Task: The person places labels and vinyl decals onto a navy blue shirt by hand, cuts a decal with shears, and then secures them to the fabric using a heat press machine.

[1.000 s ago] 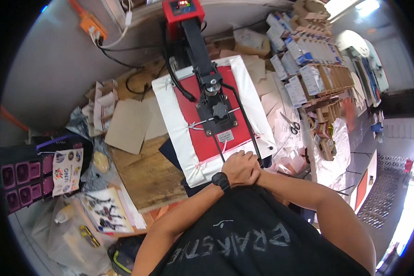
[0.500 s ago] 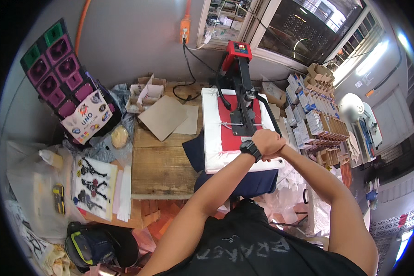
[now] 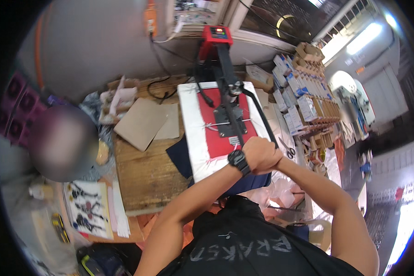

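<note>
Left hand [image 3: 258, 153] and right hand [image 3: 277, 161] press together at the black metal lever's [image 3: 261, 112] front end; finger closure we cannot tell | reaches from red-and-black press [image 3: 225, 70] toward wooden bench's [image 3: 145, 184] front edge | seems stiff, heavy; best held there.
</note>
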Available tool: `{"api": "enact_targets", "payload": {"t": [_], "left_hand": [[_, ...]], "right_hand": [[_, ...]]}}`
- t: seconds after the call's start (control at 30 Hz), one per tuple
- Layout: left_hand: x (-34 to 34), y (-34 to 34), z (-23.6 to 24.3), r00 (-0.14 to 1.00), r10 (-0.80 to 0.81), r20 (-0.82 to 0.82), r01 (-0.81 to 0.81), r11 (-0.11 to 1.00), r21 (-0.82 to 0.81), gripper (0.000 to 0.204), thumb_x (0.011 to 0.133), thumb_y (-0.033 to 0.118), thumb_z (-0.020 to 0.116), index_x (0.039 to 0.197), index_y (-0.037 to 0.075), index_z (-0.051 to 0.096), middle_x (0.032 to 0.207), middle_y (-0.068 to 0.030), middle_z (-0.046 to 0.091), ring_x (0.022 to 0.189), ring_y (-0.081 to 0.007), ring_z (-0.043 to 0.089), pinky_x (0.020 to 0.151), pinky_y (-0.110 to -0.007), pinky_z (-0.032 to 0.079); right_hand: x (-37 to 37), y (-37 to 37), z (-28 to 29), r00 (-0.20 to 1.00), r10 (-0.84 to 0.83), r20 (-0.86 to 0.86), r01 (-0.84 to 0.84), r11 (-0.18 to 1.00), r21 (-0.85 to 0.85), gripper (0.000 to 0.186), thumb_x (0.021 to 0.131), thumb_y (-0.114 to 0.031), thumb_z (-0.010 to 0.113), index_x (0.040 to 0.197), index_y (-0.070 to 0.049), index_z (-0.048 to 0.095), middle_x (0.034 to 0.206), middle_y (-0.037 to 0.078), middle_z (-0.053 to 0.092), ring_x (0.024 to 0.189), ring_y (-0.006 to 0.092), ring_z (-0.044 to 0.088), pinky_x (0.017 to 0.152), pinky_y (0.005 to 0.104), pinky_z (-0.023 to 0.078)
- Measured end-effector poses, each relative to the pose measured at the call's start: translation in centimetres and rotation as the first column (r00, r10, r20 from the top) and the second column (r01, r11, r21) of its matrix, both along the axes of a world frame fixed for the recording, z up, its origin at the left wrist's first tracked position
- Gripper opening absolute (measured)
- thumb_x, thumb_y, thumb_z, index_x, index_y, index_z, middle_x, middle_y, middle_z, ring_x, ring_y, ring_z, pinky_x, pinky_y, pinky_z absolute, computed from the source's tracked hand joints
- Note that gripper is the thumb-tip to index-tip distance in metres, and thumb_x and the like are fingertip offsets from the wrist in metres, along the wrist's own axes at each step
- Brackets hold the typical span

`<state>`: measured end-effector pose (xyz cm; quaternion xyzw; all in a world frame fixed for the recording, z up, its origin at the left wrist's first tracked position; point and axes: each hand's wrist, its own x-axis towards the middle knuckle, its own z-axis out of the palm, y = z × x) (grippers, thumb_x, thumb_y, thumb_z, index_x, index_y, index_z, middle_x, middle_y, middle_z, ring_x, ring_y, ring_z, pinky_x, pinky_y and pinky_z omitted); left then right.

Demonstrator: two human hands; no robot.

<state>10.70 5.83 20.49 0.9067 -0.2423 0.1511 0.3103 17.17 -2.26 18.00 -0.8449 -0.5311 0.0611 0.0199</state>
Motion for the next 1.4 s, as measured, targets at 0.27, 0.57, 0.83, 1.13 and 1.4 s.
{"api": "enact_targets", "payload": {"t": [0.27,0.57,0.83,1.13,1.4], "left_hand": [[-0.7,-1.2,-1.3,0.926,0.083,-0.369,-0.181,0.954,-0.239,0.026,0.077,0.029,0.062,0.085,0.004,0.067,0.080,-0.0126,0.063,0.070,-0.0303,0.062,0.061,-0.043,0.052],[0.0,-1.1,-7.8,0.941,0.087,-0.328,-0.160,0.966,-0.202,0.028,0.074,0.025,0.065,0.094,0.006,0.068,0.089,-0.0088,0.067,0.072,-0.0273,0.062,0.062,-0.041,0.052],[2.4,-1.1,-6.9,0.888,0.171,-0.427,-0.262,0.951,-0.164,0.028,0.079,0.032,0.060,0.077,0.007,0.072,0.082,-0.0147,0.069,0.077,-0.0351,0.066,0.068,-0.045,0.052],[-0.4,-3.7,-6.4,0.929,0.299,-0.218,-0.332,0.934,-0.131,0.024,0.082,0.029,0.064,0.091,0.009,0.072,0.092,-0.0095,0.069,0.088,-0.0335,0.066,0.077,-0.043,0.052],[3.1,-7.9,-3.7,0.764,0.627,-0.155,-0.636,0.689,-0.347,0.008,0.083,0.014,0.066,0.084,0.006,0.069,0.081,-0.0093,0.066,0.076,-0.0298,0.063,0.069,-0.041,0.050]], "right_hand": [[-0.7,-1.9,-1.4,0.986,0.021,-0.167,0.009,0.985,0.174,0.025,0.079,-0.032,0.074,0.103,-0.023,0.073,0.110,0.008,0.069,0.101,0.0217,0.066,0.084,0.0570,0.048],[-1.5,-0.4,-3.6,0.984,-0.037,-0.176,0.081,0.965,0.249,0.021,0.078,-0.031,0.071,0.095,-0.021,0.069,0.100,0.008,0.066,0.092,0.0220,0.064,0.078,0.0534,0.045],[-0.5,-1.7,-4.5,0.999,0.038,-0.030,-0.028,0.960,0.280,0.017,0.076,-0.031,0.069,0.089,-0.019,0.066,0.092,0.007,0.063,0.084,0.0222,0.062,0.073,0.0502,0.044],[-2.6,-3.3,-5.4,0.996,0.087,-0.023,-0.075,0.945,0.319,0.015,0.075,-0.030,0.066,0.081,-0.017,0.062,0.082,0.007,0.060,0.075,0.0224,0.060,0.067,0.0467,0.041],[-4.1,-4.6,-7.2,0.986,0.148,-0.072,-0.102,0.894,0.437,0.015,0.073,-0.030,0.064,0.074,-0.015,0.058,0.074,0.007,0.057,0.067,0.0227,0.058,0.062,0.0435,0.039]]}}
